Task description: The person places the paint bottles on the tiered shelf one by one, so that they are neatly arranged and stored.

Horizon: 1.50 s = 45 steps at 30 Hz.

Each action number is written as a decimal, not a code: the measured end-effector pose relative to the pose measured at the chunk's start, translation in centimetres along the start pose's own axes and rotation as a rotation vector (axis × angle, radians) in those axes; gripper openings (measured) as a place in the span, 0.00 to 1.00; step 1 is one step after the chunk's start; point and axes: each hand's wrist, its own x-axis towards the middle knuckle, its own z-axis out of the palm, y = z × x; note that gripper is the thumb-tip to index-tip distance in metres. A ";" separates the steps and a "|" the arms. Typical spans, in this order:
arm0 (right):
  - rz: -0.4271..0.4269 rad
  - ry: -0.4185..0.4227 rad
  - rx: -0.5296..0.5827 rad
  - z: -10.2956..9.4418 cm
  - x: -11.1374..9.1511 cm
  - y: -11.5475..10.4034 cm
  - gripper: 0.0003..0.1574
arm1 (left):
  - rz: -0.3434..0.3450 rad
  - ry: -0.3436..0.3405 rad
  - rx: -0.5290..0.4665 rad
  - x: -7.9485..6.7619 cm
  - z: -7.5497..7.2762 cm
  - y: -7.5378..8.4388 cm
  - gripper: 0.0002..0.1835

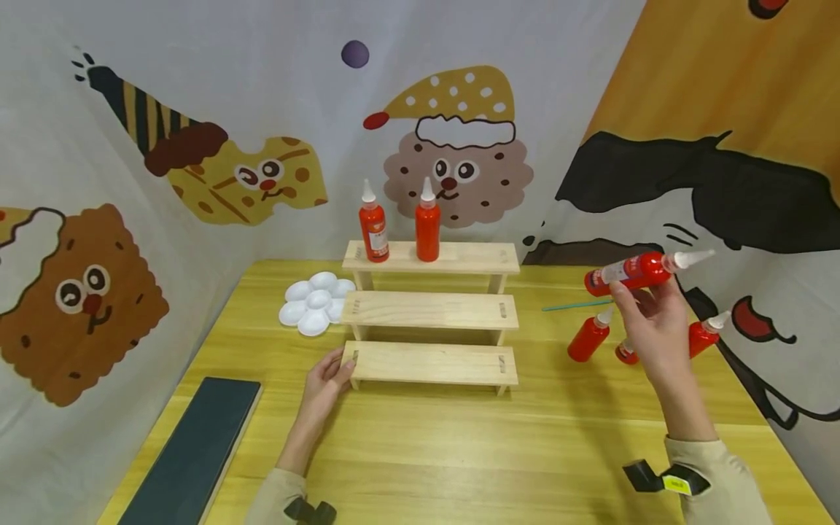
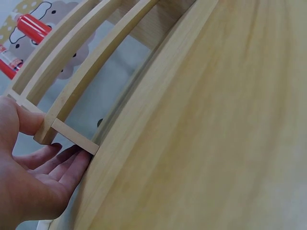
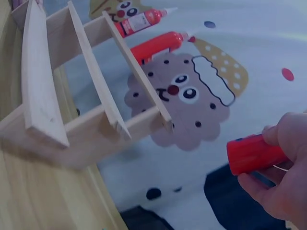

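In the head view my right hand point(image 1: 656, 328) holds a red paint bottle point(image 1: 633, 271) with a white nozzle, tilted nearly flat in the air, nozzle to the right. The right wrist view shows the bottle's base point(image 3: 252, 154) sticking out past the thumb and fingers. My left hand point(image 1: 326, 380) grips the left end of the lowest step of a three-step wooden stand point(image 1: 429, 362). In the left wrist view the thumb lies at the step's end, with fingers below it by the leg. Two red bottles, one on the left point(image 1: 376, 239) and one nearer the middle point(image 1: 428, 233), stand on the top step.
Beyond my right hand are more red bottles point(image 1: 588, 337) on the table, partly hidden by it, and a thin blue-green stick point(image 1: 576, 305). A white flower-shaped palette point(image 1: 313, 315) lies left of the stand. A dark flat board point(image 1: 197, 445) lies at front left.
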 end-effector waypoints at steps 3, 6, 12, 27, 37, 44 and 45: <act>-0.043 -0.059 -0.003 1.3 0.7 -0.8 0.36 | 0.006 0.002 0.001 0.0 0.0 -0.1 0.28; -0.077 -0.093 0.004 2.8 1.3 -1.5 0.36 | 0.012 0.008 0.003 0.0 0.0 -0.2 0.28; -0.145 -0.137 0.063 5.5 2.3 -2.5 0.35 | 0.018 0.009 -0.005 0.0 0.0 -0.3 0.28; -0.222 -0.268 0.138 9.8 4.6 -3.5 0.35 | 0.009 -0.010 -0.022 0.2 0.0 -0.2 0.27; -0.236 -0.338 0.067 12.1 6.4 -4.8 0.33 | 0.002 0.003 -0.017 -0.1 -0.1 -0.2 0.27; -0.248 -0.382 0.033 13.4 7.0 -5.6 0.33 | 0.010 0.006 -0.015 -0.1 0.0 -0.1 0.26; -0.246 -0.385 0.027 13.5 7.1 -5.6 0.32 | 0.010 0.006 -0.016 -0.1 0.0 0.0 0.26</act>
